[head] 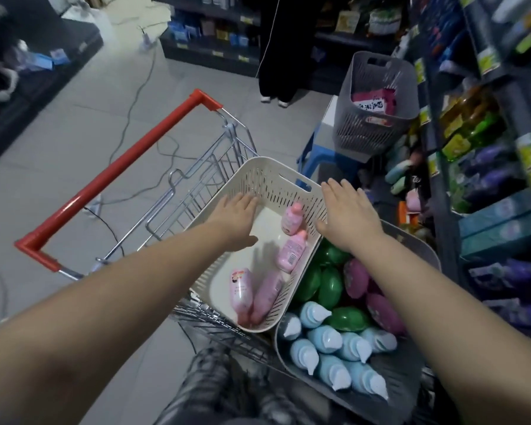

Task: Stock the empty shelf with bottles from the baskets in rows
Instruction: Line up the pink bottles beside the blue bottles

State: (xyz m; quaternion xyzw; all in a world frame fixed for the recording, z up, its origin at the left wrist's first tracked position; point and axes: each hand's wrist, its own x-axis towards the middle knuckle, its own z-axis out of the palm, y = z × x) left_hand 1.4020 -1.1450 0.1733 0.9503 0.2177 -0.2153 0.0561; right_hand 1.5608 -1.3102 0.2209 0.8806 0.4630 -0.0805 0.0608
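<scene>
A cream basket (267, 176) sits tilted in a wire shopping cart (196, 185) and holds several pink bottles (292, 250). Beside it on the right, a grey basket (393, 381) is packed with light blue bottles (328, 338), green bottles (328, 283) and pink-purple bottles (380, 311). My left hand (236, 222) hovers flat over the cream basket's left side, fingers straight, holding nothing. Over that basket's right rim, my right hand (347, 216) is spread the same way and also holds nothing.
Stocked shelves (485, 154) run along the right. A second grey basket (377, 108) stands on a blue stool (319, 154) ahead. A person in dark clothes (279, 47) stands at the far shelves. Cables (135, 99) trail over the tiled floor on the left.
</scene>
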